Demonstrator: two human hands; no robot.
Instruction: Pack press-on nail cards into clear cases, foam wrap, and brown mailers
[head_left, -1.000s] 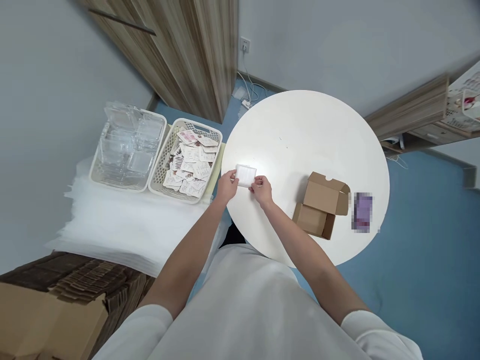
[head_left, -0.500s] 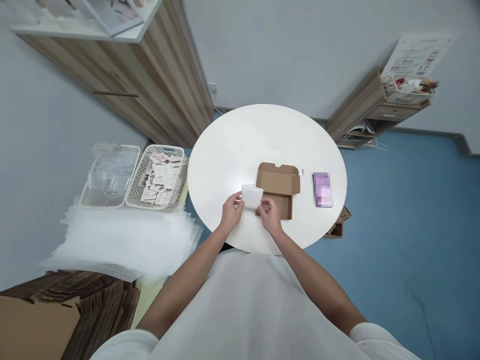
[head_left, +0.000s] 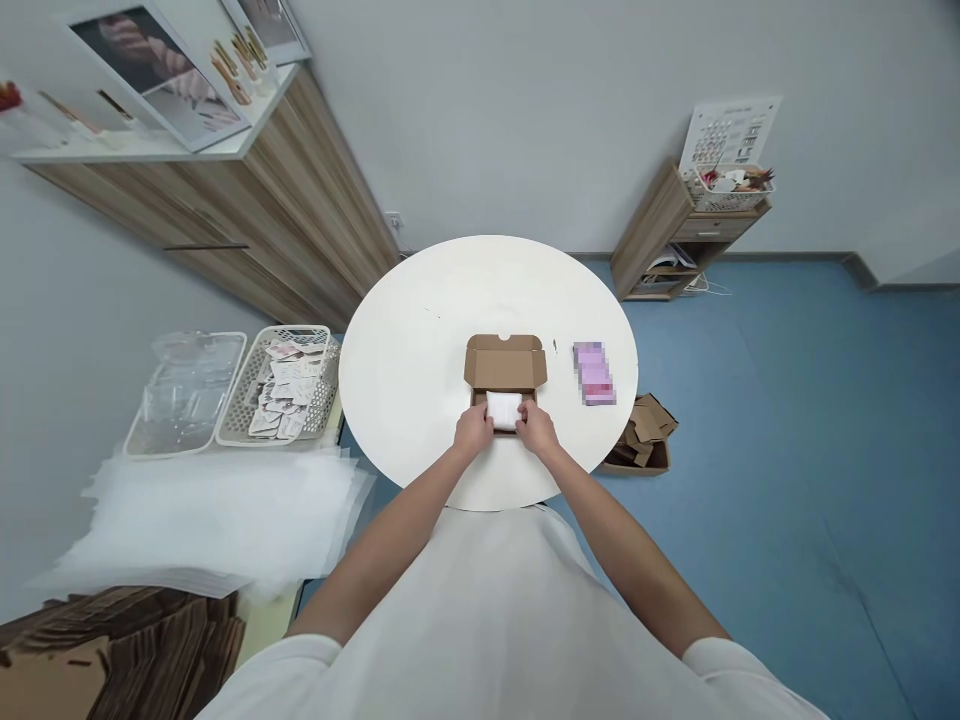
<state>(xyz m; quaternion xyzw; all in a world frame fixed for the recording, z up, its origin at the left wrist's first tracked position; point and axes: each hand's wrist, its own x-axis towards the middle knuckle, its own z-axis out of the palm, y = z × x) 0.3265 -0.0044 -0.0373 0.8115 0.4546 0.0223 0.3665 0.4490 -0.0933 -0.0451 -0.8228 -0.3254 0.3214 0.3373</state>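
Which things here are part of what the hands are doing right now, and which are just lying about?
In use: white packet, gripped by left hand and right hand; open cardboard box under it.

Lying about: purple item on the round table; basket of cards; basket of clear cases; foam sheets; flat cardboard stack; cardboard scraps on the floor.

I watch through one head-worn camera, looking forward and steeply down toward 12 o'clock over the round table [head_left: 405, 330]; left hand [head_left: 474, 432] and right hand [head_left: 537, 430] sit near, centre-frame, arms entering from 6 o'clock.
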